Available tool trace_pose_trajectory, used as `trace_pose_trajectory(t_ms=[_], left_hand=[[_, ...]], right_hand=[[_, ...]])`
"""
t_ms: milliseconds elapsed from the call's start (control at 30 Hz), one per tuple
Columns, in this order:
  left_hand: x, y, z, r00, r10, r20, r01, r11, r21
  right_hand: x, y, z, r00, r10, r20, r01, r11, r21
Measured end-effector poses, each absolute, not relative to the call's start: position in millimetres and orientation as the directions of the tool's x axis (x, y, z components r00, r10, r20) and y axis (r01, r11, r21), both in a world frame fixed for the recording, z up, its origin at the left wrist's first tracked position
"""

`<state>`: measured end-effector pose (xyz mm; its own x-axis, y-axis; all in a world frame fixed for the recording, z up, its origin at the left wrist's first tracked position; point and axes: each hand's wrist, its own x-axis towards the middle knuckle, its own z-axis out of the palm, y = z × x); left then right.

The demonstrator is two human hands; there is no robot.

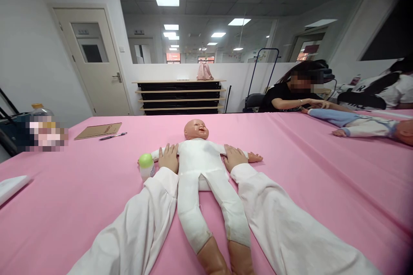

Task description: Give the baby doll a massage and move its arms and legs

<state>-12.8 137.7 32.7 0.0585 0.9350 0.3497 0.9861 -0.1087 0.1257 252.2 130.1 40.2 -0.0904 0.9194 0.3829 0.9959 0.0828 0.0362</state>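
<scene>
A baby doll (200, 159) with a white cloth body lies on its back on the pink tablecloth (97, 206), head away from me and legs toward me. Across the doll's arm on the left side of the view rests my left hand (168, 157), its fingers stretched out. My right hand (235, 157) lies flat over the other arm, the doll's hand showing beyond it. Neither hand grips anything. Beside my left wrist stands a small white bottle (147, 166) with a light green cap, partly behind my sleeve.
A brown notebook (98, 130) and a pen (113, 136) lie at the far left. White material (13, 187) sits at the left edge. Across the table on the right, a seated person (290, 94) reaches toward another doll (364, 122) in blue and white clothes.
</scene>
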Motion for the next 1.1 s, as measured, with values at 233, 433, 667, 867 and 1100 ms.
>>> trace_pose_trajectory(t_ms=[233,433,667,867,1100], left_hand=[[-12.4,135.0,34.6,-0.127,0.891,0.436,0.988,0.076,0.131],[-8.5,140.8,32.8,0.178,0.902,0.393,0.976,-0.213,0.047],[-12.6,142.5,28.6,0.139,0.922,0.362,0.977,-0.186,0.1],[-14.6,138.2,30.7,-0.03,0.917,0.397,0.992,-0.02,0.122],[-11.2,136.8,34.4,-0.102,0.885,0.455,0.994,0.073,0.081]], right_hand=[[254.7,127.7,41.0,0.063,0.893,0.446,0.997,-0.076,0.012],[238.8,127.5,47.9,-0.243,0.915,0.321,0.968,0.248,0.024],[247.5,130.4,42.9,-0.136,0.94,0.313,0.99,0.141,0.005],[257.3,126.6,44.2,0.09,0.921,0.379,0.993,-0.111,0.034],[255.2,126.4,43.9,0.08,0.862,0.501,0.99,-0.126,0.059]])
